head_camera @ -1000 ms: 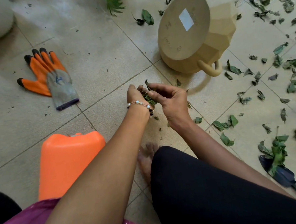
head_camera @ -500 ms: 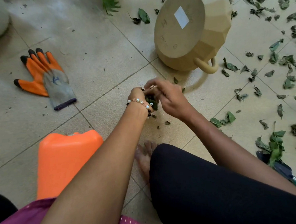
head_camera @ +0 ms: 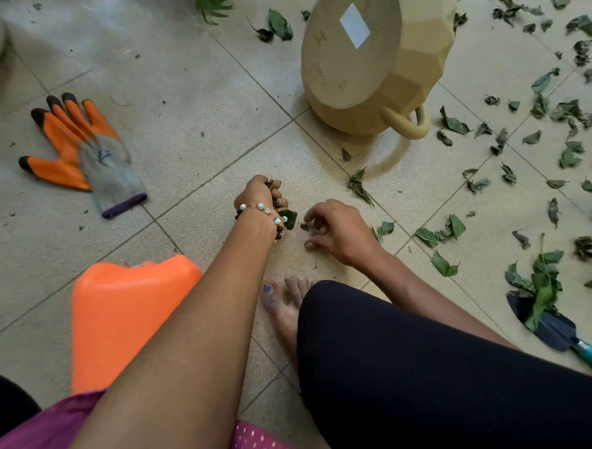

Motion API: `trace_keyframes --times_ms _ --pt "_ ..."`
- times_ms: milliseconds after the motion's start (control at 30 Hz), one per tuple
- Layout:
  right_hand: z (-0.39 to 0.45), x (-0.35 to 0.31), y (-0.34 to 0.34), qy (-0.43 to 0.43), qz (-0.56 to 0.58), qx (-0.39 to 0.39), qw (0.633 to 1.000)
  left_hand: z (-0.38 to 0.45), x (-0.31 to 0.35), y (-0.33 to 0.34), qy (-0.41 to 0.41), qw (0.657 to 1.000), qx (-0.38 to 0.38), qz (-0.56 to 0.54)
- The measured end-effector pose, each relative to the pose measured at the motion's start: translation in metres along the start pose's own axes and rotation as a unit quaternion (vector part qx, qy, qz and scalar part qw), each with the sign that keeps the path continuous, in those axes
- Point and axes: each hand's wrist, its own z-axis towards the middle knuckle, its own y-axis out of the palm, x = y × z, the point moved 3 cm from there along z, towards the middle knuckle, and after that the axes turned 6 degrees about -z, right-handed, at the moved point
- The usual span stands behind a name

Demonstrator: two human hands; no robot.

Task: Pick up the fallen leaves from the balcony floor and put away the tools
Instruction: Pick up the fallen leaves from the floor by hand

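Observation:
My left hand (head_camera: 260, 196) grips a bunch of green leaves (head_camera: 289, 219) in a fist just above the tiled floor. My right hand (head_camera: 338, 232) is low beside it, fingers loosely curled and spread over a small leaf scrap (head_camera: 303, 226), thumb and fingers apart. Many fallen leaves (head_camera: 440, 232) lie scattered over the floor to the right. A dark trowel (head_camera: 555, 329) with a teal handle lies at the right edge with leaves on its blade. An orange and grey glove (head_camera: 78, 150) lies flat at the left.
A beige faceted pot (head_camera: 365, 59) lies on its side at the top, handle toward me. An orange plastic container (head_camera: 121, 319) stands by my left arm. My bare foot (head_camera: 285, 307) and black-clad knee fill the lower right.
My hands have separated and dropped toward the floor. The right hand left the bunch and moved right and down to a scrap; the left hand keeps the leaves.

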Motion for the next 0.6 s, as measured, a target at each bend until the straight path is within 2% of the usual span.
trace_keyframes --times_ms 200,333,400,467,533,567,600 --pt "0.002 -0.006 0.016 -0.156 -0.101 0.031 0.982 0.003 -0.003 -0.001 0.008 1.000 0.005 0.005" --pt "-0.007 0.004 0.018 -0.224 -0.172 0.098 0.954 0.004 -0.005 -0.002 0.009 1.000 0.001 0.015" --pt "-0.008 0.010 0.014 -0.199 -0.158 0.117 0.960 0.004 -0.005 -0.002 0.008 1.000 -0.003 0.021" --pt "-0.005 0.017 0.008 -0.130 -0.097 0.135 0.977 0.003 -0.006 -0.001 0.001 0.999 -0.008 0.031" --pt "-0.002 0.026 0.000 -0.014 0.027 0.147 0.989 0.000 -0.008 0.002 -0.005 0.999 -0.020 0.048" --pt "-0.002 0.029 -0.006 0.051 0.117 0.151 0.980 -0.002 -0.009 0.004 -0.007 0.997 -0.030 0.064" --pt "-0.002 0.031 -0.011 0.108 0.222 0.157 0.956 -0.004 -0.011 0.006 -0.006 0.995 -0.039 0.087"
